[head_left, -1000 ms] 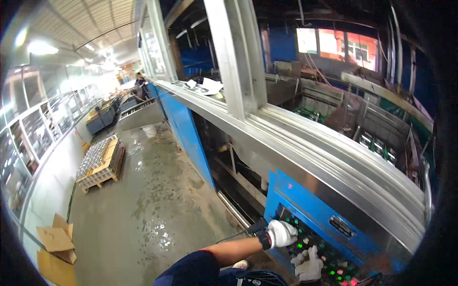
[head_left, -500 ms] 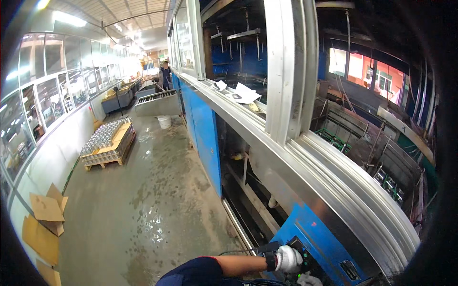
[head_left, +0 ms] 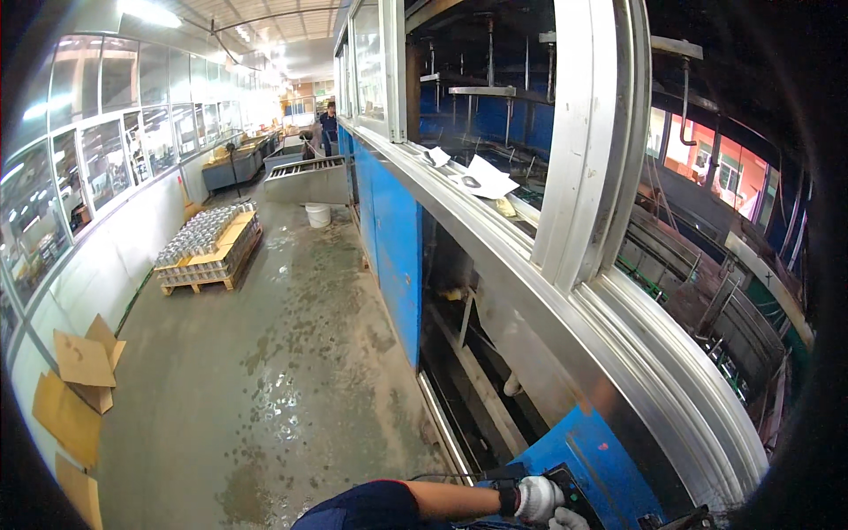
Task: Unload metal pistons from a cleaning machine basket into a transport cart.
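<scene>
My left hand (head_left: 537, 499), in a white knit glove with a dark band at the wrist, rests at a dark control panel (head_left: 574, 493) set in a sloping blue metal cover (head_left: 601, 450). Its fingertips are hidden behind the back of the glove. Just below it, my right hand (head_left: 568, 520), also in a pale glove, shows only in part at the lower edge. The two gloves lie close together, and whatever they touch or hold is covered by them. A thin dark cable (head_left: 442, 475) runs toward the panel behind my left wrist.
A metal window frame (head_left: 579, 150) and ledge run along the blue machine, with white paper (head_left: 488, 179) on it. Hooks (head_left: 686, 106) hang inside. Left stand a loaded pallet (head_left: 208, 252), cardboard (head_left: 84, 358), and a white bucket (head_left: 318, 215) on wet floor (head_left: 291, 353). A person (head_left: 329, 128) stands far off.
My view has shifted, so the window frame and ledge appear farther right. Both gloves stay at the panel, now closer together and lower in view. The panel's green lights are mostly covered.
</scene>
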